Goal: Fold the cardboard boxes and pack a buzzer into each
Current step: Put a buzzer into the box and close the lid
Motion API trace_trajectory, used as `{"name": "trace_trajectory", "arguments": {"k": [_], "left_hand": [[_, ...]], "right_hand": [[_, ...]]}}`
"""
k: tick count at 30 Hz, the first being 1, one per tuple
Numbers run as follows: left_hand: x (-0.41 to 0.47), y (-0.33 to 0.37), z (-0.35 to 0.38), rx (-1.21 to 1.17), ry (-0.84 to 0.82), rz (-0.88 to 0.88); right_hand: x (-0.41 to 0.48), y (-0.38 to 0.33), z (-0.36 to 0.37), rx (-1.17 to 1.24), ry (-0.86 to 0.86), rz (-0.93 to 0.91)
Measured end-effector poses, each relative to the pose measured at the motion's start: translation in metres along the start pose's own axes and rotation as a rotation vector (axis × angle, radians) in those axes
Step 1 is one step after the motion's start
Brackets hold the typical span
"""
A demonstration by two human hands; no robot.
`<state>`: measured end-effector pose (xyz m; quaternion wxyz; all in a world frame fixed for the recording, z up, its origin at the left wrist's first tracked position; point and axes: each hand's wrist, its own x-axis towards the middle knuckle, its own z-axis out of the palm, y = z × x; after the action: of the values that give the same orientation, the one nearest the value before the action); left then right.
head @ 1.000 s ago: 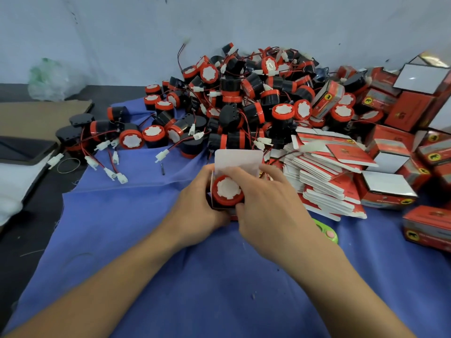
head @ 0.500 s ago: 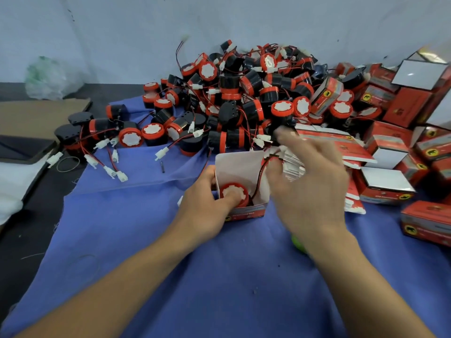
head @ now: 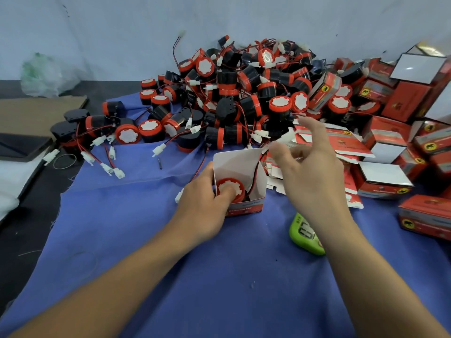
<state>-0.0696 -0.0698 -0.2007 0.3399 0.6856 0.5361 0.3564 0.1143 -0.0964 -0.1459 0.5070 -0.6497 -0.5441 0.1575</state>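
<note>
Left hand (head: 202,213): bare, fingers and wrist uncovered.
Right hand (head: 314,181): bare likewise.
Left forearm (head: 109,284): uncovered to the view's lower edge.
Right forearm (head: 366,276): the same.

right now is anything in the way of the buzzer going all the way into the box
Nothing visible blocks it: the buzzer already sits inside the open box, with the thumb of the left hand pressing on its face. Only its wire runs up the right wall toward the right hand, so that is not tucked in yet.

Print on open box (head: 246,209) blurred, yellow animal emblems (head: 430,146) on red boxes (head: 425,207), digits on green device (head: 305,234) unreadable
</note>
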Motion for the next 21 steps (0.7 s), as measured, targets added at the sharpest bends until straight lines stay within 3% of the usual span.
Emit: {"name": "trace_trajectory", "arguments": {"k": [3, 8, 14, 16, 21], "left_hand": [[-0.001, 0.000, -0.001, 0.006, -0.011, 0.007], [-0.001, 0.002, -0.001, 0.002, 0.000, -0.005], [0.001, 0.000, 0.003, 0.028, 0.027, -0.008], [0.001, -0.002, 0.003, 0.030, 0.015, -0.005], [0.000, -0.003, -0.001, 0.002, -0.027, 0.047]], "right_hand": [[0.005, 0.000, -0.002, 0.139, -0.015, -0.058], [-0.008, -0.005, -0.001, 0.159, -0.003, -0.271], [-0.032, -0.015, 0.011, -0.050, -0.153, -0.587], [-0.033, -0.016, 0.011, -0.056, -0.209, -0.587], [-0.024, -0.016, 0.016, -0.353, -0.313, -0.422]]}}
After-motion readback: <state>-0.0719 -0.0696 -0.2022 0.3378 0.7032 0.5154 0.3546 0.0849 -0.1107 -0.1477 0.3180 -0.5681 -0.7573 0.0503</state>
